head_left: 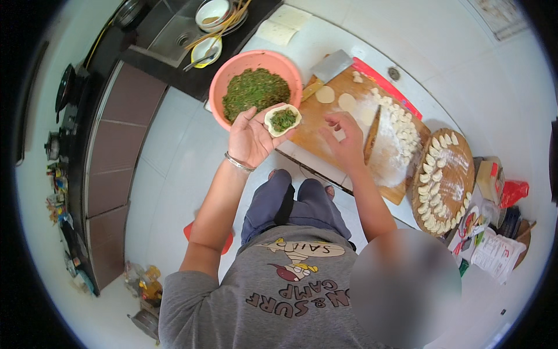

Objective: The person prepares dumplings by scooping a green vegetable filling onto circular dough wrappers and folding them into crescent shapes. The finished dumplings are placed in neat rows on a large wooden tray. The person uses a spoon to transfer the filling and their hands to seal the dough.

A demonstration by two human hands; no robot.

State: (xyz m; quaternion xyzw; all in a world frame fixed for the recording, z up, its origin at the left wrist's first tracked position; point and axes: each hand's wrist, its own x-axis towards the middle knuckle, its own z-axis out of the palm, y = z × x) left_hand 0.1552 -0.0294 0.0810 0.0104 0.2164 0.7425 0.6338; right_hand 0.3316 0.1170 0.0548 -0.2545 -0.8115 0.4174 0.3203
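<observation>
My left hand [250, 139] is palm up beside the pink bowl, holding a round dumpling wrapper [269, 121] on its fingers. A mound of green filling [283, 120] lies in the middle of the wrapper, whose edge is still unsealed. Over the wooden board [308, 134] hovers my right hand [344, 136], its fingers loosely bent, thumb apart from them, and nothing visible between. Flat wrappers [325, 95] lie on the board just beyond it. Chopped green filling [256, 93] heaps up inside the pink bowl [218, 87].
A cleaver [332, 66] rests at the board's far edge. A wooden rolling pin [372, 135] lies beside floured dough pieces [404, 125]. To the right, a round wooden board [456, 183] carries rows of folded dumplings. A sink [177, 38] and stacked bowls [213, 13] stand far left.
</observation>
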